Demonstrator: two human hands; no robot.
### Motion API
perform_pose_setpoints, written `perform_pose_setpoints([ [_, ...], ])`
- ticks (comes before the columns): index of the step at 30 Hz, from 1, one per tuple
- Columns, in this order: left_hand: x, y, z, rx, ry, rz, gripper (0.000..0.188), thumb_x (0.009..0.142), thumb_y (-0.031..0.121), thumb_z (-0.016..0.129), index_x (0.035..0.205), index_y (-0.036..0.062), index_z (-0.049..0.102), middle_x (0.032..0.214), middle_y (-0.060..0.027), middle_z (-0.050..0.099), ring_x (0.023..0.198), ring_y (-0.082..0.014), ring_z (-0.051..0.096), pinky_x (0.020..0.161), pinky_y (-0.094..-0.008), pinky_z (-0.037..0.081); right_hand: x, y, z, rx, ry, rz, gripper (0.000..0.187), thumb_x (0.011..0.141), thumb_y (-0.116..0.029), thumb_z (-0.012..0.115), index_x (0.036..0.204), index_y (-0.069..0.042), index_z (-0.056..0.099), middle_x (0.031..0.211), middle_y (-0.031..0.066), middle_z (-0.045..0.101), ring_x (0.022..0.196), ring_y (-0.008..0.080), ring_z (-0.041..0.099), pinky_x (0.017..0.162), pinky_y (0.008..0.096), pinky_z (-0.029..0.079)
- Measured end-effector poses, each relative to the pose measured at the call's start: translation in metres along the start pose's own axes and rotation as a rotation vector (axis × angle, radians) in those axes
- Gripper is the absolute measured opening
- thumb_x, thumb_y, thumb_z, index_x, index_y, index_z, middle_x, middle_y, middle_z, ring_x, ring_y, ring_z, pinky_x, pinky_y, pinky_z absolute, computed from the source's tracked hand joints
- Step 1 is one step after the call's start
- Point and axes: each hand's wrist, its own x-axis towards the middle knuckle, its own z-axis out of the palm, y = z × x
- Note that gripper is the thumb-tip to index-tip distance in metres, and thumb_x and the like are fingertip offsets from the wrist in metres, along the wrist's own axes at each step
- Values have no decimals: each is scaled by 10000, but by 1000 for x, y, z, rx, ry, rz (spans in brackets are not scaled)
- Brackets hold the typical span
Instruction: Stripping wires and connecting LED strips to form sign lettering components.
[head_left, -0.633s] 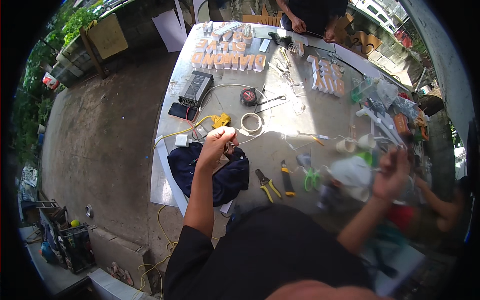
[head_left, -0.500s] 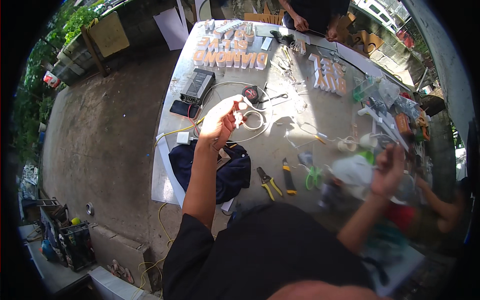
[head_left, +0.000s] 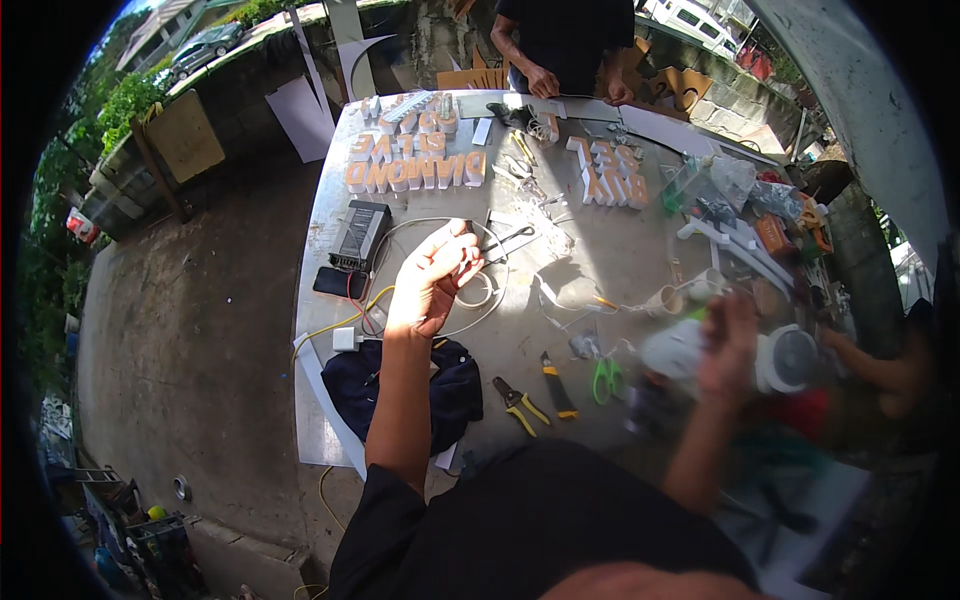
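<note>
Head view: the left hand (head_left: pixel 432 280) is raised over the metal table (head_left: pixel 590 335), its fingers curled in toward the thumb; whether anything small is pinched between them cannot be told. The thin white cable (head_left: pixel 507 268) lies in a loop just behind that hand and reaches out to its right; whether it touches the fingers is hidden. A roll of tape (head_left: pixel 488 292) sits inside the loop, partly covered by the hand. The right hand (head_left: pixel 728 345) is a blur, so the state of its fingers cannot be told; it is near a white tub (head_left: pixel 788 358) whose contents do not show.

Writing stands out on the far side: block letters (head_left: pixel 415 172) with tan faces and white sides, set in rows, and a smaller group (head_left: pixel 612 187) farther right. Past these, a green see-through box (head_left: pixel 686 185) sits beside clear plastic bags (head_left: pixel 735 178), their contents too unclear to name. Near the person lie a dark blue cloth (head_left: pixel 400 395), yellow-handled pliers (head_left: pixel 520 403), a yellow and black knife (head_left: pixel 557 383) and green scissors (head_left: pixel 606 382).
</note>
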Motion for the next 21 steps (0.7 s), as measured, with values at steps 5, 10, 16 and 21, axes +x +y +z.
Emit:
perform_pose_setpoints([
  [5,-1,1,-1,29,6,28,380,865,97,651,1218,12,540,1034,-51,637,874,-123,627,860,-308,541,-3,-1,8,19,-41,-27,147,950,-159,560,1059,-66,593,803,57,660,577,73,544,466,177,361],
  [10,-6,-1,-7,9,45,41,363,871,82,640,1211,-2,543,1038,-77,630,859,-134,630,835,-306,549,-2,-1,12,4,-25,-6,138,948,-158,561,1046,-67,594,790,59,662,573,73,550,467,173,364],
  [16,-9,3,-8,30,69,61,363,877,104,641,1213,16,539,1021,-54,622,840,-112,622,826,-294,549,-3,-2,11,9,-54,-11,134,946,-163,568,1038,-70,598,789,57,661,579,74,555,467,171,364],
  [21,-11,1,-6,71,90,73,348,886,136,638,1206,29,552,1000,-47,632,815,-103,617,789,-283,543,-5,-4,13,6,-78,-23,133,942,-166,578,1031,-70,602,785,49,658,580,73,554,470,170,364],
])
